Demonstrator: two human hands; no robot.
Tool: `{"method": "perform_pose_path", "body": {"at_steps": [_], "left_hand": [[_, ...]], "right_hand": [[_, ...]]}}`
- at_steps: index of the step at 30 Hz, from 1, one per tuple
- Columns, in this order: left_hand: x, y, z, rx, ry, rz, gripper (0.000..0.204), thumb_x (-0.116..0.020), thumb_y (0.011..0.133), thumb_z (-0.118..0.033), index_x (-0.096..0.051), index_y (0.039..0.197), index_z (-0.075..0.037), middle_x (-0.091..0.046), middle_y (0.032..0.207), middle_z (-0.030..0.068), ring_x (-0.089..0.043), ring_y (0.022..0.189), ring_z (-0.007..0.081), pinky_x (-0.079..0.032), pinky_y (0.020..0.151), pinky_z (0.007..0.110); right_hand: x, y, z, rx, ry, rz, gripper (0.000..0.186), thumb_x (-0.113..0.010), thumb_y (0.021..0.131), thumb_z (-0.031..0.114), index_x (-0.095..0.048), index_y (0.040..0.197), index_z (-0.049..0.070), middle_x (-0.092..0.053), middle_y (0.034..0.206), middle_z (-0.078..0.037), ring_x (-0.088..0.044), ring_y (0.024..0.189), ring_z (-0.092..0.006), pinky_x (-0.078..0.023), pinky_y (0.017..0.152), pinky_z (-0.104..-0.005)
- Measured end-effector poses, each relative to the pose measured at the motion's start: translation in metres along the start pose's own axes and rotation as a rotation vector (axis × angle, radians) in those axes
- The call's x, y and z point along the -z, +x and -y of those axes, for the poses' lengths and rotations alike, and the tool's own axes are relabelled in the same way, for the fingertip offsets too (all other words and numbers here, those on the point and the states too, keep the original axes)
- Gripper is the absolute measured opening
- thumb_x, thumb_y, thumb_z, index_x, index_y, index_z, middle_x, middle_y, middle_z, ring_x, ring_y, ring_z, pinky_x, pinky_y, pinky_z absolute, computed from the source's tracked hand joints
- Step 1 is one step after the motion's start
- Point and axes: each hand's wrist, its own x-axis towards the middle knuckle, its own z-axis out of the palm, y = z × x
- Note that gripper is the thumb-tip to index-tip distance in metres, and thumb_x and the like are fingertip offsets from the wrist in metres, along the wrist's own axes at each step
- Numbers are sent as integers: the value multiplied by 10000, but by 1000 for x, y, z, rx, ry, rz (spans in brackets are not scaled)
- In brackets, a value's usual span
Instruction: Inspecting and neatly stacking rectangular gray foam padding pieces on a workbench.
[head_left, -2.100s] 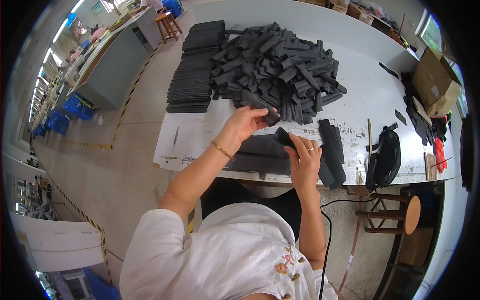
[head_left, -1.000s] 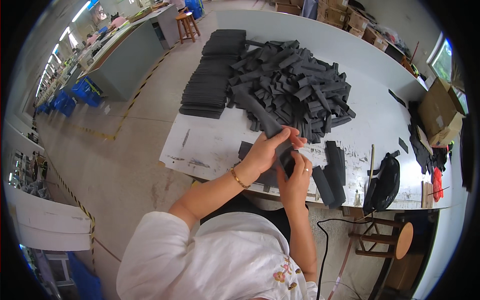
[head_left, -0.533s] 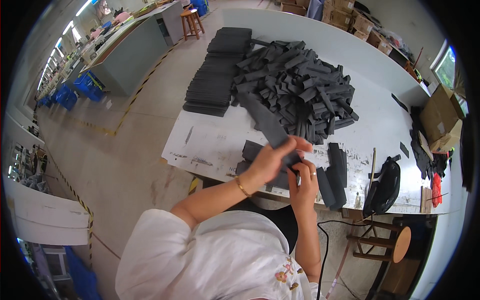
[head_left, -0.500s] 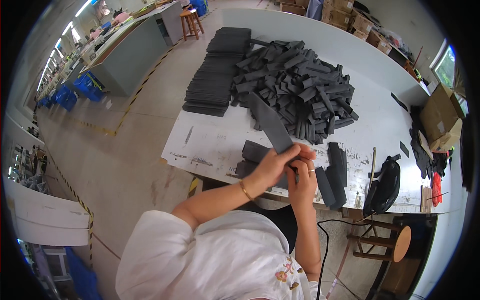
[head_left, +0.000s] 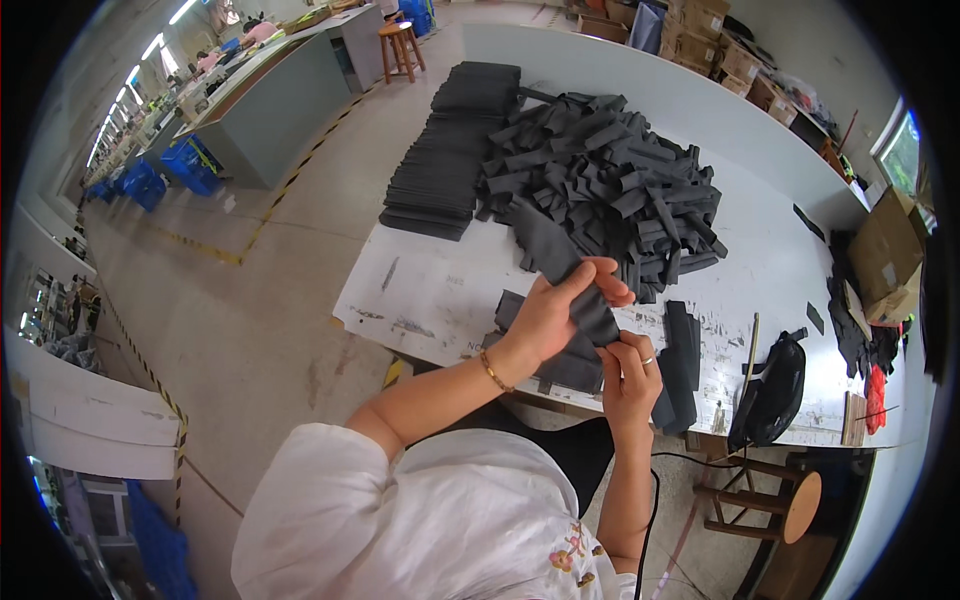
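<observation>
A dark strip (head_left: 557, 250) slanted from eleven o'clock to five across both hands

The strip ran through the grasp of the left hand (head_left: 548, 318), its long axis pointing from eleven o'clock at the far end to five o'clock at the near end. The left thumb lay over it while the other left fingers, loosely spread, showed past its right edge. At the five o'clock end, the right hand (head_left: 630, 375) pinched the strip's tip between thumb and fingers. So the right hand was nearer that end, at four o'clock from the left hand, which held the strip farther up; the far end had no hand on it. That end overlapped a heap of loose dark strips (head_left: 610, 175); whether it touched them could not be told.

Outward from the hands, the heap lay at twelve o'clock and a neat row of layered dark pieces (head_left: 440, 150) between ten and eleven. Flat dark pieces (head_left: 575, 368) lay on the counter (head_left: 430, 275) at seven o'clock, partly behind the left wrist, and more dark strips (head_left: 682, 350) toward four, with a black bag (head_left: 775, 390) beyond.
</observation>
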Motion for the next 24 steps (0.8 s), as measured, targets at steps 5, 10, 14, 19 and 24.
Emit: {"method": "perform_pose_path", "body": {"at_steps": [5,10,14,19,24], "left_hand": [[6,-8,10,-11,-88,5,264,-548,1006,-215,-607,1111,20,-700,954,167,-666,1043,359,-491,1001,466],[8,-12,14,7,-90,59,246,-556,1002,-238,-624,1105,-25,-711,950,126,-636,1124,360,-461,1038,460],[7,-13,16,-4,-76,64,246,-563,999,-239,-625,1108,-28,-713,959,127,-634,1128,361,-460,1039,458],[6,-17,21,-5,-89,12,252,-551,1006,-243,-624,1127,-34,-707,961,107,-639,1122,344,-472,1024,436],[5,-18,23,-14,-79,-10,281,-522,1020,-262,-617,1153,-33,-694,1011,106,-627,1143,338,-470,1028,420]], "right_hand": [[-2,3,-1,5,34,-14,194,-752,745,-62,-600,850,-4,-624,909,-137,-611,737,-302,-504,640,-364],[-5,2,-4,-18,48,-11,190,-749,747,-64,-605,853,-1,-624,911,-130,-608,721,-288,-499,621,-350],[-4,4,-3,-16,66,-13,183,-742,755,-67,-604,856,-4,-624,917,-125,-607,714,-277,-496,611,-341],[-5,3,-2,-14,70,-8,181,-738,756,-68,-604,860,-5,-626,918,-125,-610,717,-277,-499,615,-340],[-6,3,-2,6,77,-7,181,-730,753,-78,-607,863,-6,-632,921,-129,-612,725,-290,-503,626,-347]]}}
